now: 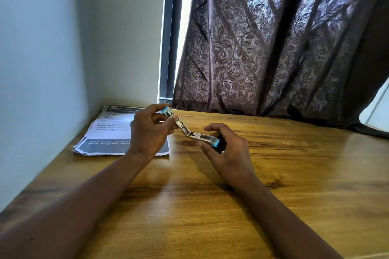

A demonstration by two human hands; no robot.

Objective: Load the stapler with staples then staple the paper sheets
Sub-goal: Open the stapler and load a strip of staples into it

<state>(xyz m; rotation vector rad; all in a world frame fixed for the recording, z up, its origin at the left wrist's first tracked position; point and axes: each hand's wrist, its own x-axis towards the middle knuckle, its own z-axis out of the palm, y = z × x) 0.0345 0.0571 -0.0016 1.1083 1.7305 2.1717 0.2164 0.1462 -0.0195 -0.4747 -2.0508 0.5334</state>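
A stack of printed paper sheets lies at the far left of the bench, close to the wall, its edges fanned a little out of line. The left hand is raised in front of the stack and covers its right side. Both hands hold the stapler just above the bench, right of the sheets and apart from them. It is folded wide open at its hinge. The left grip pinches the upper arm near its blue tip, fingers curled round it. The right hand has its grip closed round the lower arm, whose blue end shows between thumb and fingers.

The bench is glossy brown wood with a strong grain, catching pale reflections. It sits in a corner, with a plain light wall to the left. Behind it a dark window frame shows a strip of daylight, and a brown leaf-patterned curtain hangs down to the bench's back edge.

The print on the sheets is too blurred to read. Whether staples sit in the open metal channel is too small to tell, and the right palm hides the stapler's dark base
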